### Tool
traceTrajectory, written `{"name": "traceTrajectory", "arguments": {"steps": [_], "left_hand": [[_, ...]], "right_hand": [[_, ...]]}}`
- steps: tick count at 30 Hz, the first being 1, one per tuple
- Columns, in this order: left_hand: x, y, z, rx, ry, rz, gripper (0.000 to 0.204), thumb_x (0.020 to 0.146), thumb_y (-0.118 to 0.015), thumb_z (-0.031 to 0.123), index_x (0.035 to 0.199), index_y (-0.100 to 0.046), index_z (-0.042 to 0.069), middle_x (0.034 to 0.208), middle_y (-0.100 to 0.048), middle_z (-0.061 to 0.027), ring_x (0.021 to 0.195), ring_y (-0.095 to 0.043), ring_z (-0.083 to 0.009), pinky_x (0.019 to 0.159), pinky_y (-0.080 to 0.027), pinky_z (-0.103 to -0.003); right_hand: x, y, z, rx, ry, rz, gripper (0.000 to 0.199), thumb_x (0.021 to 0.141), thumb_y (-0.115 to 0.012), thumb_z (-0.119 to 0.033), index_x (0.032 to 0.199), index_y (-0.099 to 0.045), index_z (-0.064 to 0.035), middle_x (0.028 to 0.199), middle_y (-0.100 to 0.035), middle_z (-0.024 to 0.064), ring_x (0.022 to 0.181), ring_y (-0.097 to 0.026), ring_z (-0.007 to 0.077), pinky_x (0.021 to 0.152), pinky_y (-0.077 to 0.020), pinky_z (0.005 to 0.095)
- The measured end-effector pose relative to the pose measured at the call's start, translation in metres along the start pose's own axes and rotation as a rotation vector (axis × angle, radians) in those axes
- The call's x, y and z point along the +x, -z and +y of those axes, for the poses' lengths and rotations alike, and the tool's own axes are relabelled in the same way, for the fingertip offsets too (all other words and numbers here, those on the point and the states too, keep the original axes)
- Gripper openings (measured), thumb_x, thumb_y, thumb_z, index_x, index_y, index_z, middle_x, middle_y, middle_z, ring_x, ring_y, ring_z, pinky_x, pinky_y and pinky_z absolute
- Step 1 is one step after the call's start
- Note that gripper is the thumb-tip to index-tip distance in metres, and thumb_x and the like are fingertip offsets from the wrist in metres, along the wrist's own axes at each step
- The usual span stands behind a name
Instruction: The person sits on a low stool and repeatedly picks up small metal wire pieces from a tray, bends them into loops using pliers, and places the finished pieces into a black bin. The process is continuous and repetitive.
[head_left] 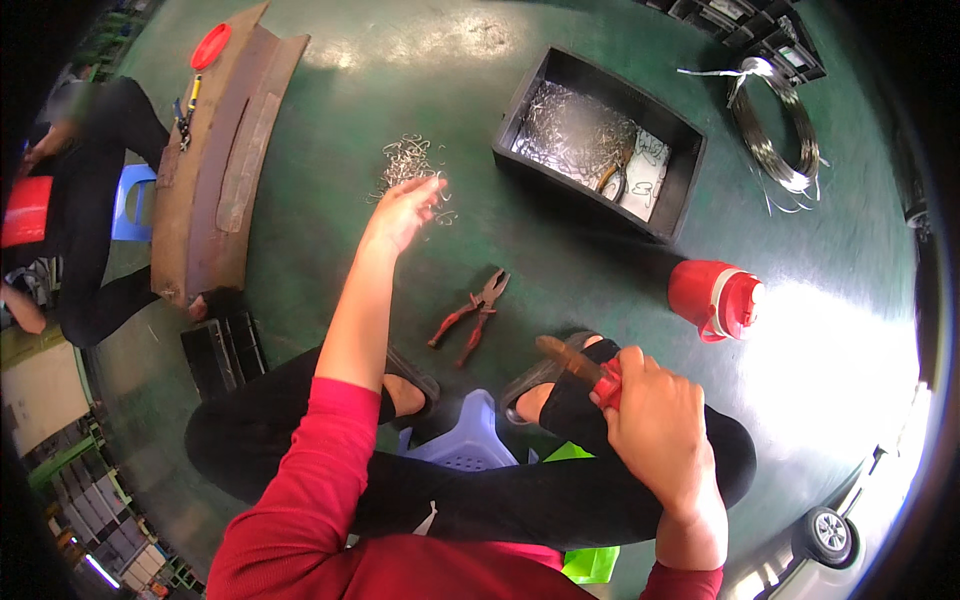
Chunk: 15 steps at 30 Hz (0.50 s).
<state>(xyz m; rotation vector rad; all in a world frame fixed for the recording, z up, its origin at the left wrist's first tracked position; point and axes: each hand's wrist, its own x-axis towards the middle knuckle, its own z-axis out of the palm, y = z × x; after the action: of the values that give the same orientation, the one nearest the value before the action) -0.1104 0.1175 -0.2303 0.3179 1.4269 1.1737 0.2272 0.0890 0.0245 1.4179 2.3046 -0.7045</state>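
My left hand (405, 212) reaches forward, its fingers pinched on what looks like a bent metal wire hook (443, 194) at the near right edge of a loose pile of such hooks (406, 160) on the floor. Above my right knee, my right hand (655, 415) is wrapped round the red handles of a tool that looks like pliers (578, 366), with a brown, worn head pointing up and left. Between the two hands lies a second pair of red-handled pliers (478, 312) on the floor, jaws pointing away from me.
A black crate (600, 190) holds many small metal pieces and another pair of pliers (615, 180). Right of it are a red jug (712, 300) and a wire coil (775, 128). Bent cardboard (215, 180) stands left, beside a seated person (95, 200). A purple stool (468, 435) is between my legs.
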Motion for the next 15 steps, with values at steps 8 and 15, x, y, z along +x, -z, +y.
{"name": "traceTrajectory", "arguments": {"steps": [8, 15], "left_hand": [[-0.136, -0.08, 0.08, -0.268, -0.45, -0.203, 0.018, 0.095, -0.062, 0.012, 0.112, -0.061, 0.005, 0.097, -0.065, -0.005, 0.08, -0.058, -0.0106, 0.067, -0.048, -0.023], [-0.214, -0.102, 0.094, -0.167, -0.824, -0.054, 0.013, 0.096, -0.058, 0.007, 0.107, -0.062, 0.003, 0.101, -0.069, -0.0102, 0.092, -0.067, -0.018, 0.072, -0.053, -0.028]], "right_hand": [[-0.001, 0.013, -0.009, 0.458, 0.092, 0.042, 0.034, 0.086, -0.071, -0.031, 0.104, -0.061, -0.0029, 0.077, -0.066, 0.0207, 0.075, -0.067, 0.0353, 0.07, -0.05, 0.0415], [0.0, 0.018, -0.032, 1.098, 0.249, -0.417, 0.037, 0.098, -0.06, -0.026, 0.12, -0.054, 0.0028, 0.098, -0.068, 0.0112, 0.09, -0.066, 0.0171, 0.086, -0.05, 0.0328]]}}
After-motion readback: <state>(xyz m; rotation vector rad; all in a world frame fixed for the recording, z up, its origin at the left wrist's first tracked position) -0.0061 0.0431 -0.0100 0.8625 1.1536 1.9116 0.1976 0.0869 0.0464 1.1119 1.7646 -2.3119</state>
